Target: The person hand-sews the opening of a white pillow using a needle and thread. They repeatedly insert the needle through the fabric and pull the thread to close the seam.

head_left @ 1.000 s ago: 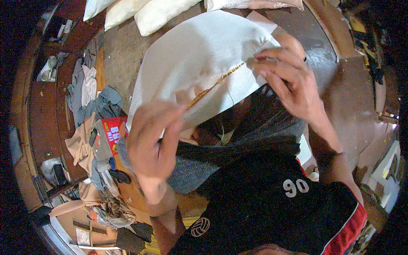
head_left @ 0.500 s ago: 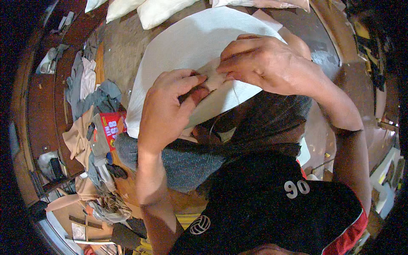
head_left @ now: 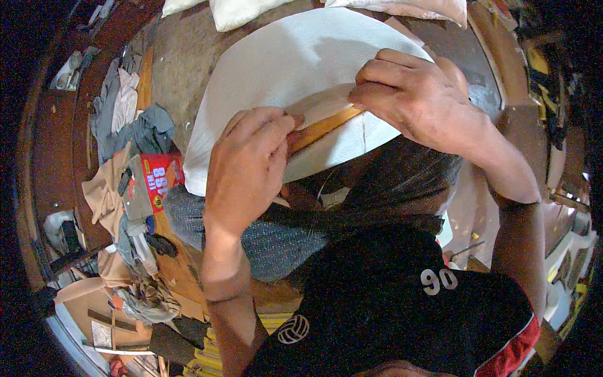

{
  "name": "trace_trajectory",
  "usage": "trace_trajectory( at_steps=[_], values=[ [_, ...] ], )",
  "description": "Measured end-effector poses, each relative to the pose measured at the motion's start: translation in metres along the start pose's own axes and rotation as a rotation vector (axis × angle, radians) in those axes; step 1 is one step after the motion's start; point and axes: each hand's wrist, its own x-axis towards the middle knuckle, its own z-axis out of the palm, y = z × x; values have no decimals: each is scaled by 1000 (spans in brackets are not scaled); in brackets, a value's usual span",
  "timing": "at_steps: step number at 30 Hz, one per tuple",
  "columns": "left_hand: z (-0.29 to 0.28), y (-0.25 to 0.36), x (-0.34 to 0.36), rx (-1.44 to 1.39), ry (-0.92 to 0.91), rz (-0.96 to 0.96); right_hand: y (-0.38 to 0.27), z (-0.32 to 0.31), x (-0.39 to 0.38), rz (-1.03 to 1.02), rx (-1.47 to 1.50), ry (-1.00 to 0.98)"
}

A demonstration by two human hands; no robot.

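A large white fabric piece (head_left: 264, 81), rounded along its far edge like a cushion, lies across my lap. My left hand (head_left: 248, 163) is closed on one side of a fold in the fabric, its fingertips partly hidden. Farther right, my right hand (head_left: 408, 94) pinches the same fold. Between the hands shows a narrow orange-tan strip (head_left: 323, 131); whether it is an opening or another material I cannot tell. A thin pale thread (head_left: 323, 182) hangs below the fabric. No needle can be made out.
Several white stuffed pillows (head_left: 248, 12) lie at the far edge. To the left are grey cloths (head_left: 147, 132), a red printed packet (head_left: 163, 174) and beige cloth scraps (head_left: 103, 195). Yellow slats (head_left: 217, 352) show at the lower left.
My right hand has moved to the right, away from the left, which has turned with its fingers more curled. The orange-tan strip now shows between them.
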Motion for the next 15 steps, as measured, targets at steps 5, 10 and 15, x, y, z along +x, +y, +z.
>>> trace_trajectory(
  at_steps=[5, 10, 15],
  values=[
    [-10, 15, -6, 135, -69, 19, -2, -6, 4, -2, -29, -73],
    [-10, 11, -8, 26, -33, 33, -3, -18, 11, 7, -8, -169],
    [2, 5, -5, -17, 24, 36, -11, -9, 19, -24, 6, -24]
  ],
)
